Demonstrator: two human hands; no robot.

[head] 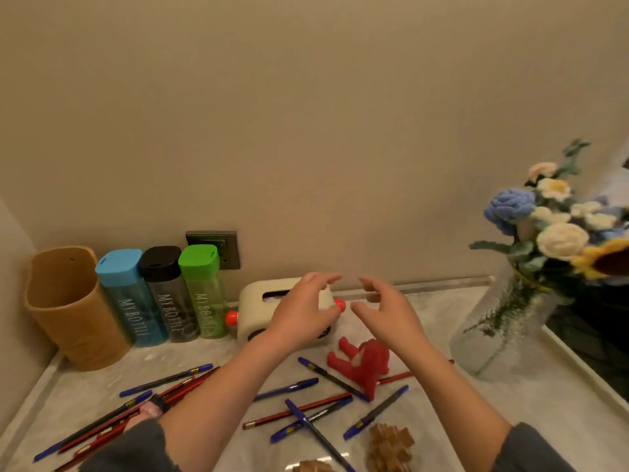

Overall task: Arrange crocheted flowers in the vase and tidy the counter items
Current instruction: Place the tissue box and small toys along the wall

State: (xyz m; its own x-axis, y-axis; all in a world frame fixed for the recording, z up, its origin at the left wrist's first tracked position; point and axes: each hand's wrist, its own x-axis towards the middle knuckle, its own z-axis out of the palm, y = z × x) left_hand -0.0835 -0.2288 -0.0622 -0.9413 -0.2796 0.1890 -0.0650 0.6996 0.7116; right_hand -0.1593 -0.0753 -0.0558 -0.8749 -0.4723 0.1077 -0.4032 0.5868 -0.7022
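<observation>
A frosted glass vase [490, 338] stands at the right of the counter, holding crocheted flowers [558, 229] in blue, cream and yellow. My left hand [306, 310] hovers over the right end of a cream tissue box [258, 298] with red knobs, fingers spread and holding nothing. My right hand [388, 310] is beside it, fingers curled apart, also holding nothing. Below my hands lie a red toy figure [366, 364] and several blue pens [289, 388] and red pencils [296, 410], scattered across the marble counter [531, 413].
Against the back wall stand a tan felt holder [68, 311] and three bottles with blue [127, 294], black [168, 294] and green [204, 291] lids. Two wooden puzzles [389, 446] sit near the front edge. A wall socket [218, 245] is behind the bottles.
</observation>
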